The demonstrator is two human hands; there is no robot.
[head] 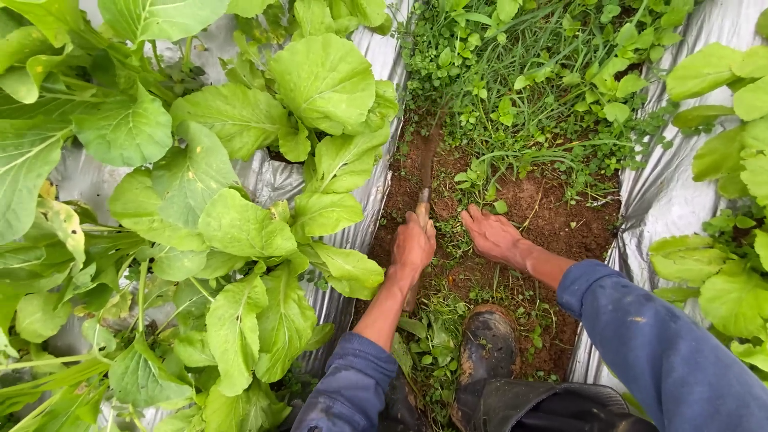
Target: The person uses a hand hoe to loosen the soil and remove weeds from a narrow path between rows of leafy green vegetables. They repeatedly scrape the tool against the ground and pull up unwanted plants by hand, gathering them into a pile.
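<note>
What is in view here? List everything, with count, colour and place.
leafy plants: many, green, left bed and right edge
plastic mulch sheet: two strips, silver-grey, under the plants either side of the furrow
bare soil: one patch, reddish brown, middle of the furrow
weeds: a dense patch, green, upper furrow
hand tool: one, dark blade with wooden handle, in the soil ahead of the left hand
boot: one, muddy dark, lower furrow
sleeves: two, blue, bottom
left hand: gripping the tool handle
right hand: open, fingers on the soil
</note>
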